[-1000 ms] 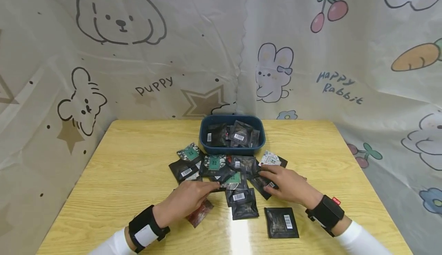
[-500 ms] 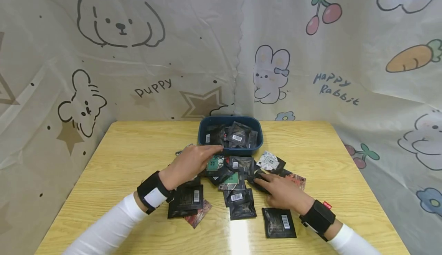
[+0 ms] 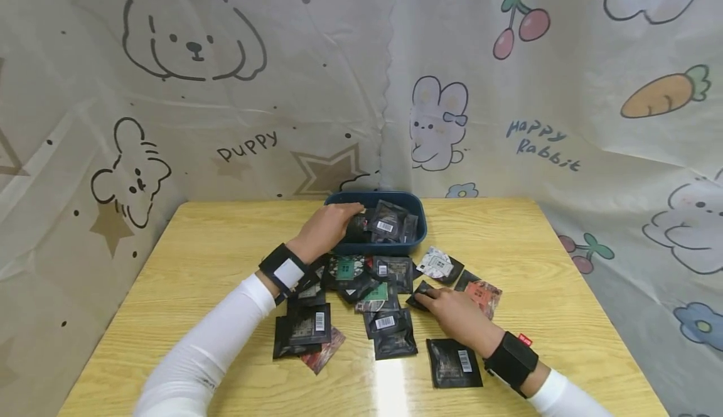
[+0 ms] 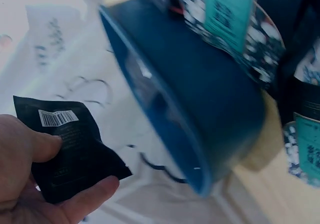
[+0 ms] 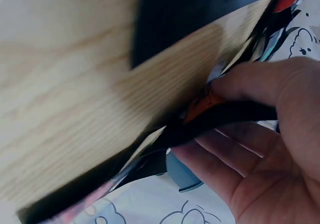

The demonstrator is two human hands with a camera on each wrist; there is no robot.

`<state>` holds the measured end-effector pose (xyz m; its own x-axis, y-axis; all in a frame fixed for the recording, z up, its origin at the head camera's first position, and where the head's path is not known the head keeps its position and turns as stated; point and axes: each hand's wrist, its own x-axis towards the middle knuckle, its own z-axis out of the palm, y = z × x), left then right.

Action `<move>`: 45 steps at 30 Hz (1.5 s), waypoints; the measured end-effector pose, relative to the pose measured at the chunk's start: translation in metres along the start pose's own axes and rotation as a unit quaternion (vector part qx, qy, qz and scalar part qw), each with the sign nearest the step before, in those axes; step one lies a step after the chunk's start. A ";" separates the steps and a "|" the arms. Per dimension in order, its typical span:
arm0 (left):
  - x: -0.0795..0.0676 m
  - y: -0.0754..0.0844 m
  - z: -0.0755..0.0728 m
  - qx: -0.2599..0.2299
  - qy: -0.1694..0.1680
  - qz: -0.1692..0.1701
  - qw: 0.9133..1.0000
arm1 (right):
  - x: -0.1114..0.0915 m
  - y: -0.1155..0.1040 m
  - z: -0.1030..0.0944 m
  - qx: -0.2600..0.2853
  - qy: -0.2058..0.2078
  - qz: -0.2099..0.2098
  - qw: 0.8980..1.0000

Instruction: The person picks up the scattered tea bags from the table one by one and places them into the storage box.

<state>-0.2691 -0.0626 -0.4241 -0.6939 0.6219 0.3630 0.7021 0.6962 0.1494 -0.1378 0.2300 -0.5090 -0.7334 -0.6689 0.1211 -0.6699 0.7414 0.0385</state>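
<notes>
Between thumb and fingers, my left hand [image 3: 324, 232] holds a flat black sachet [image 4: 80, 141] with a white barcode label. In the head view this hand is over the left side of the dark blue bin [image 3: 421, 219], which has several black sachets inside. My right hand [image 3: 460, 313] is low over the table, right of the spread of packets, and pinches another black sachet [image 3: 418, 296]. In the right wrist view its thumb lies on one side and its fingers on the other, with an orange patch [image 5: 202, 106] showing by the thumb.
Several sachets with green labels [image 3: 345, 269] lie in front of the bin. A white-patterned sachet [image 3: 436, 264] and a red-orange one [image 3: 482, 296] lie at the right. A single black sachet [image 3: 454, 363] is near the front, and a stack [image 3: 307, 324] sits at the left.
From the packets at front left, my left hand has moved up and away to the bin. My right hand has shifted slightly toward the front and now lifts the sachet's edge.
</notes>
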 end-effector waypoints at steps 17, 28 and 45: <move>-0.005 -0.038 0.049 -0.004 -0.154 -0.058 0.986 | -0.025 -0.005 -0.034 0.074 0.068 0.019 0.995; -0.015 -0.041 0.049 -0.015 -0.192 -0.082 0.978 | -0.025 0.003 -0.050 0.070 0.097 0.029 0.992; -0.154 0.021 -0.014 -0.045 -0.123 -0.019 0.991 | 0.021 0.054 -0.089 0.092 0.198 -0.007 0.976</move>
<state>-0.1455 -0.1491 -0.4638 -0.7298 0.6726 0.1224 0.6790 0.6924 0.2439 -0.1786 0.2608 -0.4166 -0.6456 -0.5793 0.4976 -0.7160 0.6858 -0.1306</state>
